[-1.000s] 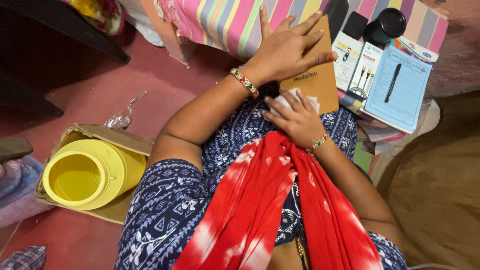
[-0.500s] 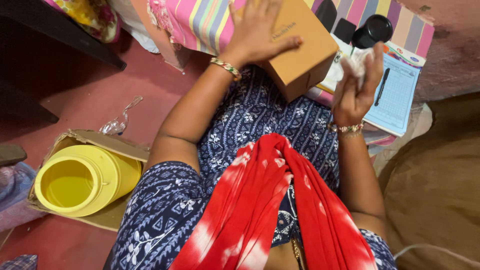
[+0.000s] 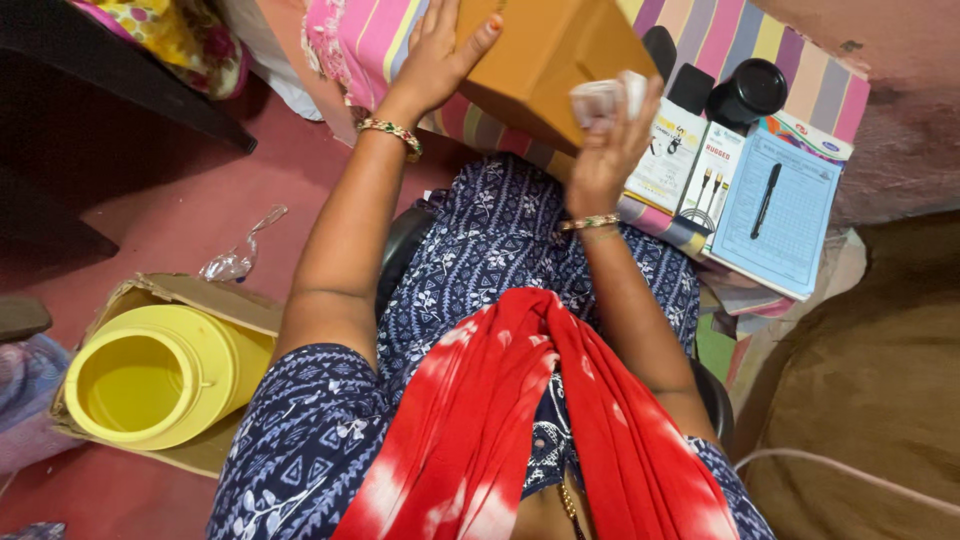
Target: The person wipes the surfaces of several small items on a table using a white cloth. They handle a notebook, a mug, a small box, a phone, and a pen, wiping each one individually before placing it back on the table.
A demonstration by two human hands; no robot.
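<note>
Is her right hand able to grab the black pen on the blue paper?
Probably not yet: the right hand already clutches a crumpled white cloth against the brown box, though the black pen lies uncovered nearby.
</note>
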